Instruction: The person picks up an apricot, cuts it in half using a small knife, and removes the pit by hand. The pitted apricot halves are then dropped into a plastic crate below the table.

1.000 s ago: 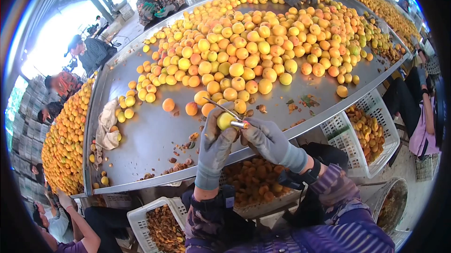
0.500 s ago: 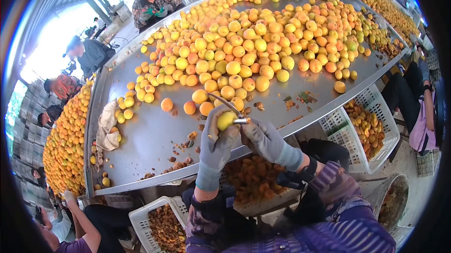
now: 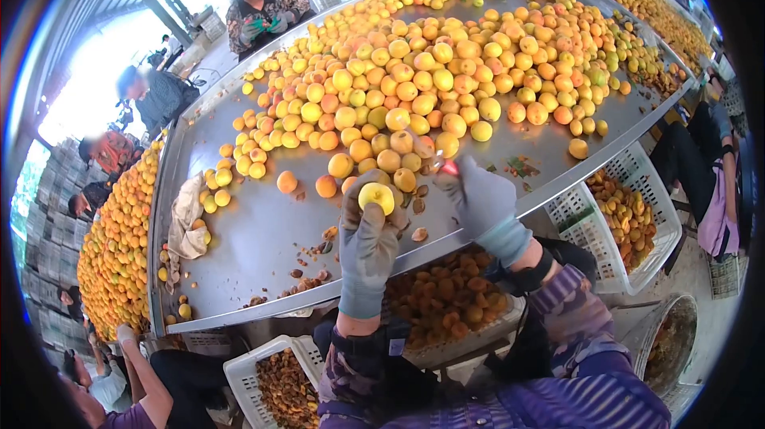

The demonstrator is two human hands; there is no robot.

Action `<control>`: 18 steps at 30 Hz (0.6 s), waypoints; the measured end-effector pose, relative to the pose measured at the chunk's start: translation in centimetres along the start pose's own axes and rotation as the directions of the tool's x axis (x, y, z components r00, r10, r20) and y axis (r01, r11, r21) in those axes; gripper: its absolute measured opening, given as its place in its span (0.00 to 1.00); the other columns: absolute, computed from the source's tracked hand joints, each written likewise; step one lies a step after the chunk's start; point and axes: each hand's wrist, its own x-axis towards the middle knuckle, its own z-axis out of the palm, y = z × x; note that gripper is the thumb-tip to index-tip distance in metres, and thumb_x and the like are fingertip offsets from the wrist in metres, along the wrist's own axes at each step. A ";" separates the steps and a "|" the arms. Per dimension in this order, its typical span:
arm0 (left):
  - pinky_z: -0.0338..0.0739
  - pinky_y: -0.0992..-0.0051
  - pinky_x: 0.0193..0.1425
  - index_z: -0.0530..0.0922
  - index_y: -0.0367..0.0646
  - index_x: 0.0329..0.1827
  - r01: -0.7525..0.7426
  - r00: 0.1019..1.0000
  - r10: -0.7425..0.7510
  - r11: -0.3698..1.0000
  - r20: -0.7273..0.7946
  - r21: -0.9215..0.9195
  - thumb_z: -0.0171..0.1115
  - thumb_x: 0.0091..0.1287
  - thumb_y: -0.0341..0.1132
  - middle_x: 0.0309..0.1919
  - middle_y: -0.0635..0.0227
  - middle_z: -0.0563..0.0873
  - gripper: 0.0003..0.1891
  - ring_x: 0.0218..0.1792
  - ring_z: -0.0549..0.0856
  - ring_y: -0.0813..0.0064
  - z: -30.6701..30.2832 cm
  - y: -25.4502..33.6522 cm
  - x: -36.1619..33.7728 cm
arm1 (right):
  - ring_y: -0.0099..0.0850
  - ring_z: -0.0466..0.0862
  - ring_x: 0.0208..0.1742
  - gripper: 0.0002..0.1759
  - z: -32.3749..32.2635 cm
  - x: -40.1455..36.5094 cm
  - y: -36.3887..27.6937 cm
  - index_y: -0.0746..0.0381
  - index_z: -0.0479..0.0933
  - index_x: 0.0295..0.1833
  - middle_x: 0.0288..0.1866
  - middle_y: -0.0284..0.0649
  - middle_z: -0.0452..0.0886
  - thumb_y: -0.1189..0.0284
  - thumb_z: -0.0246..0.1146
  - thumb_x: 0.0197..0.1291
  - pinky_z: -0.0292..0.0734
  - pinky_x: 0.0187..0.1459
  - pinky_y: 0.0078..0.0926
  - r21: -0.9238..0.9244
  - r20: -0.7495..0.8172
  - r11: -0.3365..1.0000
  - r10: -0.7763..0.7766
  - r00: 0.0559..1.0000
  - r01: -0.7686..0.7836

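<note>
My left hand (image 3: 368, 242), in a grey glove, holds a yellow apricot (image 3: 376, 199) upright between thumb and fingers, just over the near part of the metal table. A pale round mark shows on the side of the fruit facing me. To its right, my gloved right hand (image 3: 488, 199) is closed around a small tool (image 3: 449, 168) with a red end; the rest of it is blurred or hidden by the fingers. Beyond both hands lies a broad heap of apricots (image 3: 446, 70). Several loose pits (image 3: 420, 234) lie near my left hand.
The table's raised metal rim (image 3: 526, 204) runs below my hands. Under it sits a crate of halved apricots (image 3: 450, 301). White crates stand right (image 3: 665, 230) and left (image 3: 239, 377). A cloth (image 3: 187, 222) lies at left. Other people work around the tables.
My hands have moved apart: the right one has drawn away to the right and up with the tool. The apricot stays in my left hand, turned, its pale mark facing me.
</note>
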 end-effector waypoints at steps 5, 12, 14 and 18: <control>0.75 0.67 0.58 0.64 0.40 0.70 0.044 0.992 -0.032 0.994 0.125 -0.099 0.58 0.71 0.40 0.55 0.61 0.80 0.27 0.53 0.80 0.70 -0.3 1.1 0.0 | 0.32 0.79 0.23 0.21 0.3 0.2 0.0 0.63 0.71 0.42 0.23 0.40 0.76 0.53 0.56 0.68 0.70 0.26 0.27 0.667 0.097 0.727 0.132 0.987 -0.163; 0.73 0.64 0.62 0.64 0.36 0.70 0.043 0.996 -0.028 0.982 0.079 -0.185 0.56 0.72 0.38 0.60 0.54 0.77 0.26 0.55 0.80 0.65 1.0 1.7 -0.1 | 0.15 0.69 0.20 0.24 -2.3 0.0 -0.8 0.62 0.75 0.40 0.19 0.29 0.71 0.50 0.54 0.69 0.61 0.23 0.15 0.870 0.380 0.301 0.096 0.920 -0.390; 0.75 0.64 0.61 0.64 0.37 0.69 0.047 0.995 -0.030 0.983 0.100 -0.176 0.58 0.70 0.35 0.59 0.54 0.78 0.26 0.54 0.81 0.65 0.5 1.5 0.0 | 0.15 0.68 0.19 0.25 -2.0 -0.3 -0.8 0.62 0.75 0.41 0.18 0.28 0.70 0.49 0.54 0.69 0.60 0.22 0.14 0.873 0.348 0.339 0.071 0.935 -0.350; 0.80 0.68 0.55 0.66 0.38 0.68 -0.001 0.994 0.004 1.000 0.113 -0.029 0.65 0.65 0.30 0.57 0.55 0.79 0.29 0.54 0.82 0.66 -0.1 1.0 0.1 | 0.13 0.66 0.24 0.18 -2.9 -1.4 -2.0 0.64 0.75 0.46 0.26 0.24 0.67 0.58 0.55 0.72 0.68 0.28 0.13 0.933 0.329 0.196 -0.119 0.937 -0.302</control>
